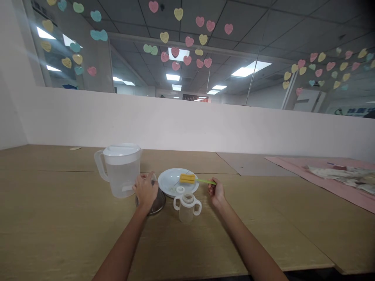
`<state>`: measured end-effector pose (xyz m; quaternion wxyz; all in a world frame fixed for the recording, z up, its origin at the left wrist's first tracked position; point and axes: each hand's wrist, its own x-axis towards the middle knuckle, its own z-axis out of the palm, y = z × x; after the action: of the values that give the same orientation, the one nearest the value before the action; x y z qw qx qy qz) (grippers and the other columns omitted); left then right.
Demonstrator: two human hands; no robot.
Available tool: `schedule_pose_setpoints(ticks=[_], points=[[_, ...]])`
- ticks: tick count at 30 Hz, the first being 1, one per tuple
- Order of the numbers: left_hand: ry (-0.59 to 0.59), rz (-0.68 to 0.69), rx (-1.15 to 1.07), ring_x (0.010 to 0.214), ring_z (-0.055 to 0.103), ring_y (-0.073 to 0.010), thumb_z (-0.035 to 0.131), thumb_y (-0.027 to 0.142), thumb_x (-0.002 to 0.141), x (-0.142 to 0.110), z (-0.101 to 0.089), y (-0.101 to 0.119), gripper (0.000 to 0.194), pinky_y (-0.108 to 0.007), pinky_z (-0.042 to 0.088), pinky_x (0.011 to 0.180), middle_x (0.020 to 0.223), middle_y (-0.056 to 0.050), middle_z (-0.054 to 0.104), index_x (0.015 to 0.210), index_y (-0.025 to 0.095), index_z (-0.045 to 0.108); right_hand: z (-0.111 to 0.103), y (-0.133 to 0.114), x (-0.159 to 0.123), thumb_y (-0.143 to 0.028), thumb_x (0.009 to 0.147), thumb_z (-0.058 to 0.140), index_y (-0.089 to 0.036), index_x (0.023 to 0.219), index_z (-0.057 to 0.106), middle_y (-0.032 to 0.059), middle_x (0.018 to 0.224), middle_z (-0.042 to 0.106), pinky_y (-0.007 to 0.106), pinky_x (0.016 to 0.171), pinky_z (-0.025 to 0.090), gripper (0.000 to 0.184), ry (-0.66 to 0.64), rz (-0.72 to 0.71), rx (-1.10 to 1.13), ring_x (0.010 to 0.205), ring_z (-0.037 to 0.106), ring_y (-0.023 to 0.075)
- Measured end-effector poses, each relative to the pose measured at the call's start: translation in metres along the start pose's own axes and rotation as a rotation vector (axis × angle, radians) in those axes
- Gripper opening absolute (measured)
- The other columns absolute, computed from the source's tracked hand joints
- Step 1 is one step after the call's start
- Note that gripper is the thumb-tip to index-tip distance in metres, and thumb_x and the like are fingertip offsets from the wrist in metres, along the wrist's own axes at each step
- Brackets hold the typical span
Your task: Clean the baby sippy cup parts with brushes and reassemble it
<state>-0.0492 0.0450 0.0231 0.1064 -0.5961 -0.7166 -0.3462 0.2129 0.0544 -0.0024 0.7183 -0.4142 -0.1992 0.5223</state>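
My left hand (145,191) is curled over a clear dome-shaped cover (158,199) that sits on the wooden table (58,218), just right of a translucent water pitcher (120,169). My right hand (216,192) pinches the green handle of a bottle brush (195,180); its yellow sponge head lies over a white plate (170,180). A small two-handled clear cup (187,207) stands in front of the plate, between my hands. A small white ring (180,190) lies on the plate's near edge.
A pink mat (322,173) with a patterned cloth (340,173) lies at the far right. A low white partition (187,125) backs the table, with glass and paper hearts above. A small flat object (75,148) rests at the far left.
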Motion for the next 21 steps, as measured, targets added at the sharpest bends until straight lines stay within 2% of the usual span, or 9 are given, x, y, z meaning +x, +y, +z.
schedule_pose_setpoints(ticks=[6, 13, 15, 18, 21], points=[[-0.159, 0.001, 0.058, 0.106, 0.051, -0.0279, 0.045, 0.025, 0.081, -0.001, 0.008, -0.003, 0.043, -0.043, 0.037, 0.087, 0.117, -0.013, 0.052, 0.123, 0.022, 0.047, 0.001, -0.001, -0.001, -0.028, 0.077, 0.048, -0.016, 0.062, 0.051, -0.0057, 0.034, 0.044, 0.014, 0.028, 0.018, 0.02, 0.019, 0.0, -0.038, 0.026, 0.031, 0.0036], [-0.256, 0.131, 0.13, 0.11, 0.05, -0.0258, 0.046, 0.013, 0.076, -0.005, 0.013, -0.007, 0.05, -0.037, 0.039, 0.088, 0.12, -0.012, 0.054, 0.126, 0.017, 0.041, 0.003, -0.001, -0.004, -0.029, 0.077, 0.048, -0.016, 0.062, 0.052, -0.0057, 0.035, 0.044, 0.014, 0.029, 0.019, 0.02, 0.026, -0.008, -0.054, 0.026, 0.031, 0.0032], [-0.239, 0.136, 0.123, 0.11, 0.05, -0.0265, 0.046, 0.011, 0.074, -0.005, 0.013, -0.007, 0.052, -0.039, 0.038, 0.089, 0.121, -0.012, 0.054, 0.125, 0.016, 0.041, 0.003, -0.002, -0.005, -0.029, 0.078, 0.047, -0.016, 0.062, 0.052, -0.006, 0.035, 0.044, 0.013, 0.029, 0.019, 0.02, 0.026, -0.012, -0.054, 0.026, 0.03, 0.003], [-0.131, 0.163, 0.059, 0.11, 0.049, -0.0268, 0.043, 0.009, 0.074, -0.003, 0.012, -0.005, 0.05, -0.041, 0.037, 0.091, 0.12, -0.012, 0.056, 0.123, 0.016, 0.044, 0.003, -0.001, -0.005, -0.028, 0.077, 0.048, -0.016, 0.062, 0.052, -0.006, 0.035, 0.044, 0.013, 0.029, 0.019, 0.02, 0.027, -0.015, -0.054, 0.027, 0.031, 0.003], [-0.043, 0.331, -0.084, 0.107, 0.051, -0.0248, 0.039, 0.014, 0.081, -0.002, 0.015, 0.0, 0.039, -0.04, 0.036, 0.092, 0.116, -0.01, 0.059, 0.118, 0.018, 0.05, 0.002, 0.0, -0.003, -0.029, 0.076, 0.05, -0.017, 0.062, 0.052, -0.0057, 0.036, 0.045, 0.014, 0.028, 0.02, 0.019, 0.031, -0.017, -0.055, 0.027, 0.032, 0.0035]])
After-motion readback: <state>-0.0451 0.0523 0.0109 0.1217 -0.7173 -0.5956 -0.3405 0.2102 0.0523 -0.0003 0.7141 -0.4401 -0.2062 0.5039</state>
